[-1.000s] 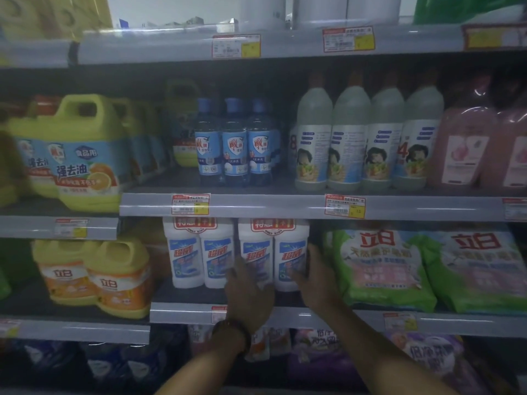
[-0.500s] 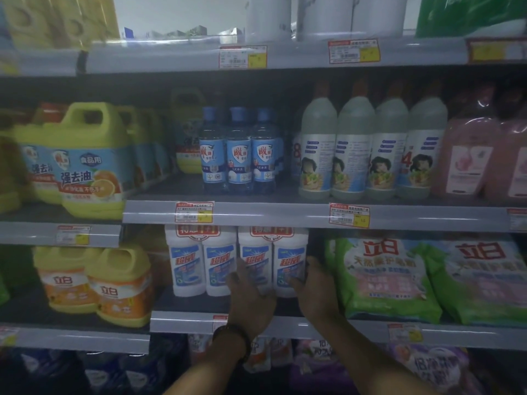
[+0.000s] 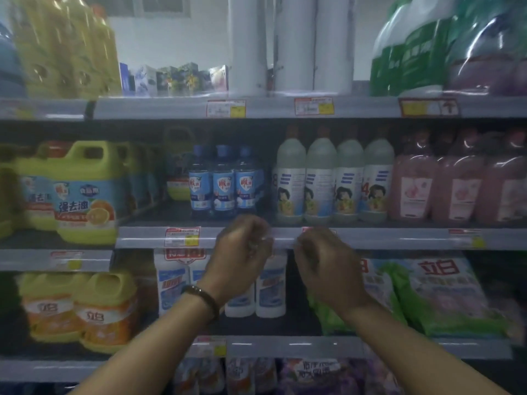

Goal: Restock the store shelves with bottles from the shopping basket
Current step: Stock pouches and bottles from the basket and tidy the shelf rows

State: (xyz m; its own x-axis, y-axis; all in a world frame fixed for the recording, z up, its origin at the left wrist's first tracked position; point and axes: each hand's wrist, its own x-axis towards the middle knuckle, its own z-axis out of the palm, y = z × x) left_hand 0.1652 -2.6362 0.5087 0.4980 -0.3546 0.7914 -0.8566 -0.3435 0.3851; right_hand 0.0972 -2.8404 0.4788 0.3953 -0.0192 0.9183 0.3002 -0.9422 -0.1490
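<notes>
Currently the left hand (image 3: 242,252) and right hand (image 3: 325,263) are held just in front of the middle shelf rail (image 3: 399,238), fingers curled closed with nothing gripped, while the white bottles (image 3: 271,286) are seen upright on the shelf below, partly hidden behind both hands.

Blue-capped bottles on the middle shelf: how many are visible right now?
3, standing side by side in the front row: the left one, the middle one, the right one, just above the left hand. More may stand hidden behind them.
</notes>
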